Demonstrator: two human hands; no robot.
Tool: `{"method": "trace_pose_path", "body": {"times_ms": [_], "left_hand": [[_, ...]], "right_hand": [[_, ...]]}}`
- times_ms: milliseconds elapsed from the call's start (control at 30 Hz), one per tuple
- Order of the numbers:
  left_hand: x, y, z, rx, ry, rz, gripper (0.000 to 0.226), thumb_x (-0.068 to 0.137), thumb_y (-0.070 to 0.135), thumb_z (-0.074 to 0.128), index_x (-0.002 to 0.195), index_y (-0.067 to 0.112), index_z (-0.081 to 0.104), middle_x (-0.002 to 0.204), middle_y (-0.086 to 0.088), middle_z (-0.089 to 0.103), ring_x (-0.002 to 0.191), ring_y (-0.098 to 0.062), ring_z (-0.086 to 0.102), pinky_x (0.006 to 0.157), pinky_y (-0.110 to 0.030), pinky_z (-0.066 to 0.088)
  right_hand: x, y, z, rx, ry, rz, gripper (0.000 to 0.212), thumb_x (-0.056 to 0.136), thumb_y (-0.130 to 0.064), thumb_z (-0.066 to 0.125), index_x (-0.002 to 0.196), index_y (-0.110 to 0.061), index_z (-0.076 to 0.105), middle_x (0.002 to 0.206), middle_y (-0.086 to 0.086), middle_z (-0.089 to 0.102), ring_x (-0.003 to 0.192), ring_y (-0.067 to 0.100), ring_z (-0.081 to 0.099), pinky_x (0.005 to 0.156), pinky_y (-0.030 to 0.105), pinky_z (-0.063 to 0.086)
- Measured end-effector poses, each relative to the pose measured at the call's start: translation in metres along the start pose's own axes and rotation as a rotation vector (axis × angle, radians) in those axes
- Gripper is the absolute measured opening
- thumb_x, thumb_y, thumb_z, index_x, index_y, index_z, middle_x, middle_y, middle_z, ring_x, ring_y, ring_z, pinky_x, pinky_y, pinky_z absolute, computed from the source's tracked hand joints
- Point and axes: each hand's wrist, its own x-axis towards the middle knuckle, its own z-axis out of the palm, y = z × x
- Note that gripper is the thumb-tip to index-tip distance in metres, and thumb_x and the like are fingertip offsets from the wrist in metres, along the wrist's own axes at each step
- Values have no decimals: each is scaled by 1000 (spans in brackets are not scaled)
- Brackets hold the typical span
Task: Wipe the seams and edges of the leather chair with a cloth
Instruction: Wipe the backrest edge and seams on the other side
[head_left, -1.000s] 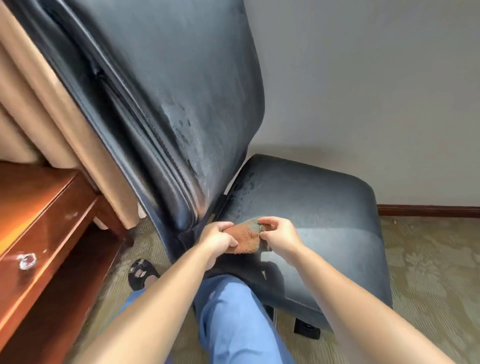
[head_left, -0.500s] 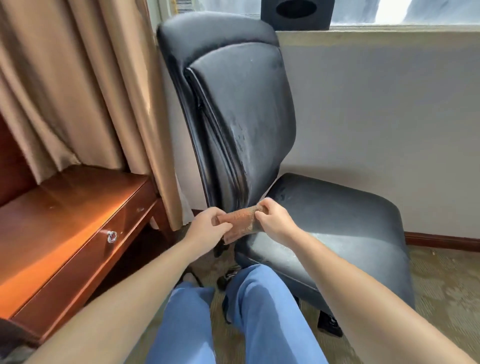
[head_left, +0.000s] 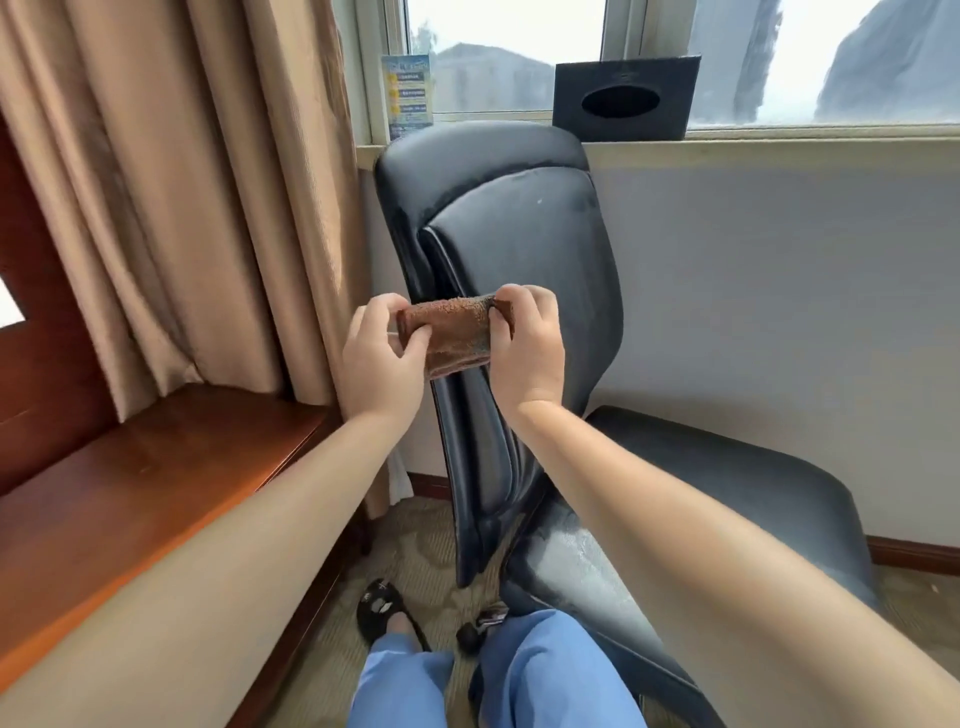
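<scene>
Together, both hands held the cloth (head_left: 453, 332) up in front of the chair (head_left: 524, 249), level with the middle of its backrest and just over the seam that ran down the left edge. The left hand (head_left: 382, 358) had its back to the camera, its thumb and curled fingers pinching the cloth's left end. The right hand (head_left: 527, 353) mirrored it, fingers curled over the top of the right end and thumb tucked underneath. Between them the brown cloth was folded into a short, thick band, pulled fairly taut. Both forearms reached up and forward from the bottom corners, bare and converging on the cloth. Whether the cloth touched the leather could not be told. Behind the chair's top stood a black box (head_left: 626, 98) on the sill; a desk (head_left: 156, 467) lay to the left, beside the curtain (head_left: 182, 182).
</scene>
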Motion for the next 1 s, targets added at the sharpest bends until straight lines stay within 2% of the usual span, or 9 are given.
{"method": "trace_pose_path", "body": {"times_ms": [133, 200, 267, 367, 600, 767, 867, 933, 1000], "left_hand": [[35, 11, 5, 53, 156, 209, 19, 83, 12, 68, 101, 7, 62, 97, 5, 52, 82, -12, 52, 77, -18, 41], [46, 9, 7, 50, 187, 234, 19, 81, 13, 69, 98, 6, 64, 95, 4, 54, 78, -5, 49, 75, -11, 37], [47, 4, 9, -2, 173, 199, 18, 80, 14, 72, 96, 9, 66, 92, 2, 57, 71, 0, 50, 71, -5, 37], [31, -13, 14, -79, 116, 142, 18, 76, 13, 77, 87, 21, 65, 87, 1, 62, 68, 6, 54, 66, -5, 41], [-32, -54, 33, -130, 39, -115, 37, 70, 10, 84, 74, 39, 61, 80, -2, 67, 65, 5, 58, 64, -11, 47], [-66, -71, 44, -101, 4, -188, 33, 68, 7, 85, 75, 32, 64, 79, -1, 63, 65, -1, 60, 65, -18, 52], [-75, -72, 50, -103, 0, -274, 28, 69, 6, 84, 75, 25, 66, 78, 0, 64, 65, 2, 60, 66, -14, 50], [-84, -71, 53, -94, -23, -328, 20, 70, 3, 83, 78, 14, 69, 77, 5, 62, 66, 5, 60, 67, -6, 45], [-94, -73, 54, -77, -54, -393, 18, 72, 4, 82, 79, 13, 69, 77, 5, 62, 69, 3, 59, 67, -3, 44]], "right_hand": [[35, -12, 16, 10, 129, -73, 22, 96, -10, 48, 115, -4, 60, 120, 10, 50, 89, 14, 50, 80, 21, 42], [46, -13, 26, 0, 185, -132, 27, 94, -11, 51, 118, -1, 59, 119, 14, 52, 99, 21, 53, 85, 20, 38], [46, -6, 37, -63, 180, -168, 31, 92, -13, 53, 119, 0, 60, 117, 16, 55, 104, 27, 54, 89, 27, 41], [29, 16, 45, -130, 161, -176, 32, 91, -10, 50, 118, 1, 62, 110, 17, 59, 99, 32, 56, 85, 36, 49], [-35, 76, 34, -284, 73, -184, 40, 82, 5, 59, 122, 1, 58, 112, 18, 57, 97, 34, 57, 81, 36, 50], [-70, 100, 28, -187, 22, -52, 33, 92, -9, 52, 125, -14, 52, 113, 3, 54, 100, 16, 49, 85, 37, 49], [-78, 105, 30, -228, 41, -31, 30, 94, -14, 47, 123, -15, 56, 112, 2, 54, 97, 12, 46, 87, 29, 47], [-88, 113, 31, -269, 27, -5, 34, 89, -4, 54, 122, -8, 59, 112, 6, 56, 96, 16, 49, 86, 31, 48], [-104, 122, 31, -346, 30, -44, 46, 77, 10, 62, 121, -3, 60, 112, 16, 58, 92, 27, 53, 81, 34, 50]]}}
